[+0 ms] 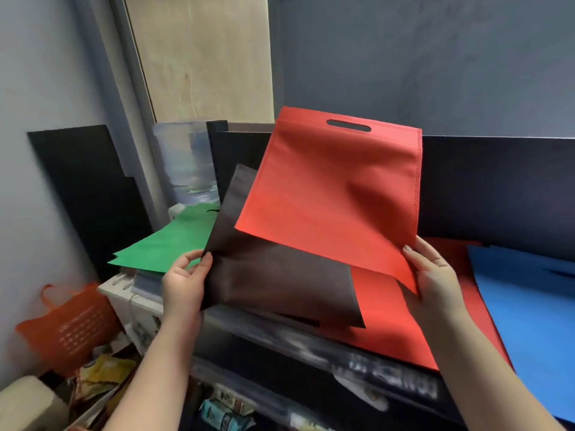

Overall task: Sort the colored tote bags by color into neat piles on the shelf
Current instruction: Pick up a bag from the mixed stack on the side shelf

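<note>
Pinching the brown bag [280, 275] edge, left hand [183, 284]; right hand [435, 275] grips the raised red bag [336, 194] corner, fingers hidden behind. Blue bag [535, 312] cut off right.

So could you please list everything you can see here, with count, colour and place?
Lifted red tote bag: one, red, held up above the shelf, handle slot at the top.
Brown tote bag: one, dark brown, partly under the lifted red one.
Red pile: count unclear, red, flat on the shelf under the held bags.
Blue pile: count unclear, blue, on the shelf at right.
Green tote bag: at least one, green, on a stack to the left.
Shelf: one, black, front edge below the bags.
Plastic container: one, clear, behind the green bag.
Orange basket: one, low at left.
Left hand: grips the brown bag's left edge.
Right hand: holds the lifted red bag's lower right corner.
</note>
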Motion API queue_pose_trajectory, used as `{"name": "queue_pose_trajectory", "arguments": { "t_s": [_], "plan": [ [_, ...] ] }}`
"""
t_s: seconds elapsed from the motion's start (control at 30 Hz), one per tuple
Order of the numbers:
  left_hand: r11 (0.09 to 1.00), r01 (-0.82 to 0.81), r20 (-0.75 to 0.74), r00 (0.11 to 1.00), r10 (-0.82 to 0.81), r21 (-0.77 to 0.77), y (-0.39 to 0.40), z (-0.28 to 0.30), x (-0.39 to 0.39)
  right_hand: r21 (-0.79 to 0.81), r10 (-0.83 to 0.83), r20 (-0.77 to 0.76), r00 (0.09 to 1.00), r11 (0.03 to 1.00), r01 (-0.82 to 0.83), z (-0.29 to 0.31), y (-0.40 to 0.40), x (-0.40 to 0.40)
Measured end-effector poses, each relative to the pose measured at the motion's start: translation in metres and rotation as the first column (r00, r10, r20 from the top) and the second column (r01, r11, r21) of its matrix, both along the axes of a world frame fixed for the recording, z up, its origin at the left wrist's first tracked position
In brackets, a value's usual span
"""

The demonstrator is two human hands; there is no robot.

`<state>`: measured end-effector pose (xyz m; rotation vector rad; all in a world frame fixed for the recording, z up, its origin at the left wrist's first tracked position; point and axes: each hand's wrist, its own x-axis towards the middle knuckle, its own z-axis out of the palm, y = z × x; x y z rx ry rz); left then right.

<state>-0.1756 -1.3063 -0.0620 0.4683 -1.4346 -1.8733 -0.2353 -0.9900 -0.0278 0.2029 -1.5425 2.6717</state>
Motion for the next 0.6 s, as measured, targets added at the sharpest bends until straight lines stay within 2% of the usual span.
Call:
{"name": "queue_pose_trajectory", "arguments": {
  "t_s": [0.07,0.33,0.4,0.47,0.57,0.6],
  "plan": [
    [0.999,0.032,0.023,0.999,-0.031,-0.043,-0.02,-0.003,-0.015,-0.107,-0.041,0.061,0.997,0.993,0.048,0.0,-0.017,-0.002],
    [0.907,0.203,0.277,0.956,-0.101,-0.368,-0.072,-0.005,-0.063,-0.09,-0.257,0.113,0.96,0.959,0.268,0.001,-0.039,0.009],
    [0.835,0.244,0.366,0.929,-0.055,-0.493,-0.078,-0.003,-0.067,-0.082,-0.299,0.1,0.949,0.948,0.307,-0.002,-0.039,0.01],
    [0.712,0.26,0.414,0.909,0.047,-0.652,-0.078,0.001,-0.066,-0.076,-0.331,0.091,0.939,0.938,0.338,-0.005,-0.038,0.013],
    [0.493,0.183,0.314,0.928,0.198,-0.851,-0.07,0.008,-0.064,-0.044,-0.35,0.082,0.933,0.934,0.354,-0.008,-0.031,0.017],
    [0.514,0.156,0.266,0.953,0.148,-0.843,-0.061,0.012,-0.063,-0.035,-0.356,0.082,0.931,0.932,0.36,-0.007,-0.03,0.021]
  ]
}}
